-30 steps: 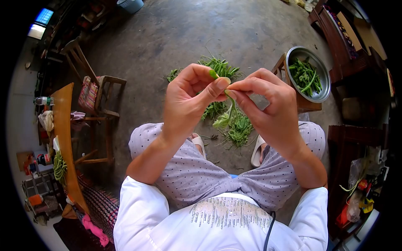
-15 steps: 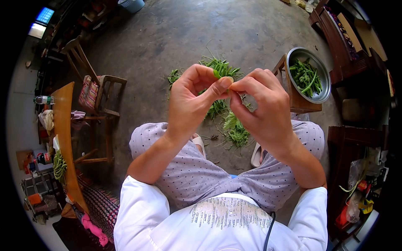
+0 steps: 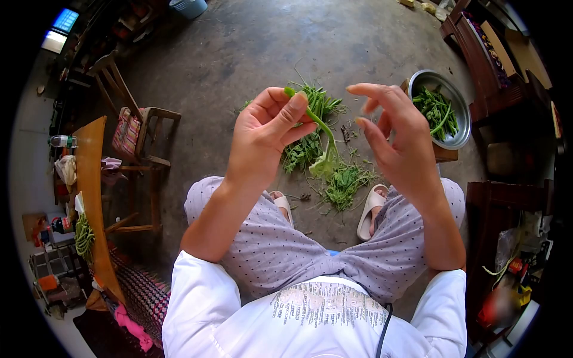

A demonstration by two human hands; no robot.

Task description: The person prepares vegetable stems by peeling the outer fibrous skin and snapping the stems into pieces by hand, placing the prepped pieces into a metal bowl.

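Note:
A green stem (image 3: 323, 126) with a pale, drooping leafy tip is pinched between the thumb and fingers of my left hand (image 3: 268, 122). Its tip hangs down to the right, over the floor. My right hand (image 3: 401, 134) is raised to the right of the stem, fingers spread apart and holding nothing. Beneath and between the hands, piles of green stems and leaves (image 3: 343, 185) lie on the floor. Beyond my right hand, a round metal basin (image 3: 461, 134) holds cut green stems.
The basin rests on a wooden stool (image 3: 446, 155). At the left are a wooden chair (image 3: 160, 113) and a wooden table (image 3: 89, 173) with a bottle and a green bundle at its edge. Dark wooden furniture (image 3: 495, 197) lines the right. A blue basket (image 3: 190, 7) stands at the far left.
My right hand has let go of the stem and moved right, its fingers now apart. My left hand has shifted slightly left with the stem, which shows more of its length.

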